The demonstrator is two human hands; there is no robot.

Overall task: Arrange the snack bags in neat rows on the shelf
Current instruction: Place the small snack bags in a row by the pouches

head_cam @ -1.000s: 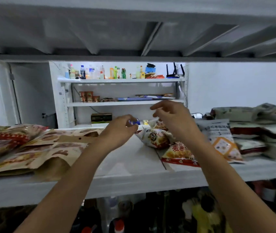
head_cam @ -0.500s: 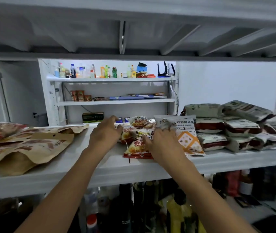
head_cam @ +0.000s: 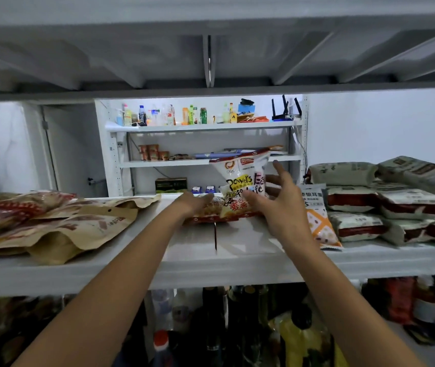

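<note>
Upright now at the frame's centre stands a white plastic snack bag with yellow and red lettering (head_cam: 240,178), which lay in the flat pile half a second ago when both hands pressed down there. It stands at the back of the long grey metal shelf (head_cam: 237,260) that spans the frame. Brown paper pouches (head_cam: 83,229) sprawl at left; stacked pale-green-and-red packets (head_cam: 386,200) fill the right. A white-and-orange pouch (head_cam: 317,221) lies just right of centre. The right hand (head_cam: 281,207) is spread wide, fingers straight, thumb against the upright bag's lower front. The left hand (head_cam: 196,203) rests flat, fingers extended, on a red-edged snack bag (head_cam: 211,215) lying beside it.
</note>
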